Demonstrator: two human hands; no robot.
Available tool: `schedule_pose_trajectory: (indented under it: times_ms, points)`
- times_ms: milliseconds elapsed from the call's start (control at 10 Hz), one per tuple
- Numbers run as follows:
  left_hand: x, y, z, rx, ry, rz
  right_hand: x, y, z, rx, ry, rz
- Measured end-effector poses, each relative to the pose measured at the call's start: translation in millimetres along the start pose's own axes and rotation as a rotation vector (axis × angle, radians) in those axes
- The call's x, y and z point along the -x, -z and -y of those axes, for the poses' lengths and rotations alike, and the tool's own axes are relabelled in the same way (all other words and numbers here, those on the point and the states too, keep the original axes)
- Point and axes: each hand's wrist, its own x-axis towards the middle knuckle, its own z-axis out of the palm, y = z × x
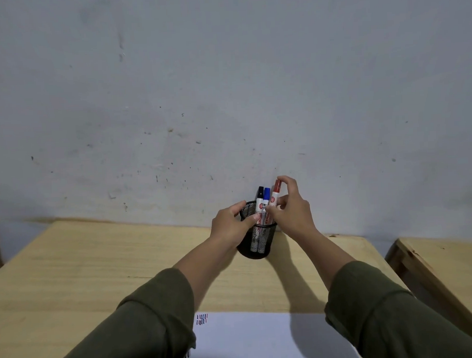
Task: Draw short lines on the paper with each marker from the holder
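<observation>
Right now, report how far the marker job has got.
Done: the paper already carries short red, blue and dark strokes near its top left corner. In hand: the left hand steadies the mesh holder; the right hand grips the red marker. Black marker and blue marker stand in the holder. How much remains cannot be told.

Three markers stand at twelve o'clock: one black-capped marker [259,198], one blue-capped marker [266,199], one red-capped marker [275,193]. One black mesh holder [255,241] contains them. One sheet of paper [252,340] lies at six o'clock. Two hands: the left hand [230,225] and the right hand [294,211]. Two wooden tables: one [84,266] underneath, another [449,264] at three o'clock.
</observation>
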Motion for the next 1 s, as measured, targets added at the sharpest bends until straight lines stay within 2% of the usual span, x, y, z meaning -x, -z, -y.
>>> schedule_pose_trajectory:
  times_ms: [500, 700, 900, 1000]
  points:
    - [2, -2, 0, 0.01, 0.003, -0.019, 1, -8, -10, 0.106, 0.012, 0.041]
    - [8, -1, -3, -0.007, -0.001, -0.073, 4, -1, -6, 0.128, 0.013, 0.037]
    - [19, 5, -15, -0.006, -0.01, -0.113, 17, 13, 12, 0.039, 0.014, 0.003]
    - [30, 9, -24, 0.044, -0.026, -0.124, 32, 23, 23, -0.112, -0.046, -0.066]
